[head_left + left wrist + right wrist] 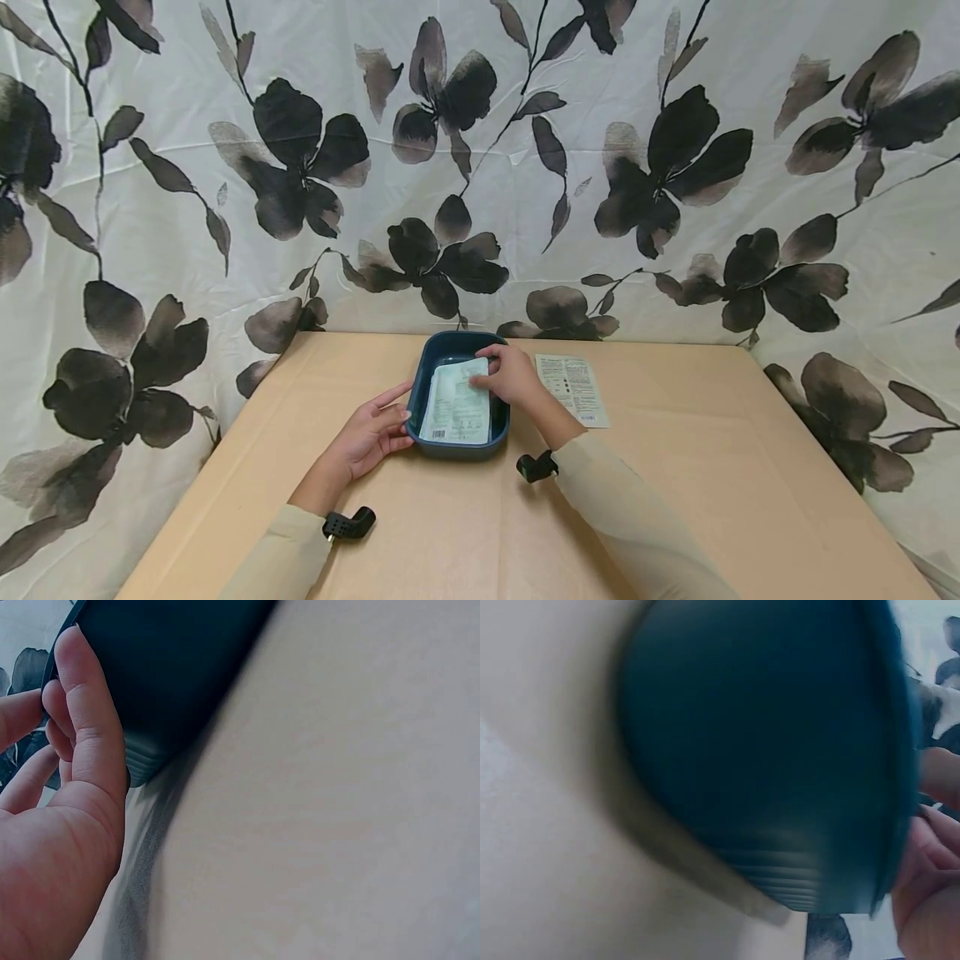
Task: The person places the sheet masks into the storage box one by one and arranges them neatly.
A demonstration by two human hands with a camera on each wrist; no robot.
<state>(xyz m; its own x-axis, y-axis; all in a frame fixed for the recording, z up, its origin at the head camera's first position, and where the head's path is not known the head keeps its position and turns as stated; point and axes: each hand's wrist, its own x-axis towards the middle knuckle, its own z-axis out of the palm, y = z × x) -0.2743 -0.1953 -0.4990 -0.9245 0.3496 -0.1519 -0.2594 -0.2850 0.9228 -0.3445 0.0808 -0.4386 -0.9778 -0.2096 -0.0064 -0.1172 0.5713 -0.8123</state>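
Note:
A dark blue plastic bin (459,451) stands on the table near its back edge. Inside it lies a flat, pale green packet (454,408) with small print and a barcode. My right hand (513,377) reaches over the bin's right wall and pinches the packet's upper right edge between thumb and fingers. Against the bin's left wall rests my left hand (373,435), its fingers fairly straight and touching the outside near the rim. The left wrist view shows a finger (90,712) lying along that wall. In the right wrist view, the bin (772,750) hides most of the hand.
Right of the bin, a second printed pale packet (573,392) lies flat on the tan table (690,450). A white curtain (540,200) with dark flowers hangs behind the table and along both sides.

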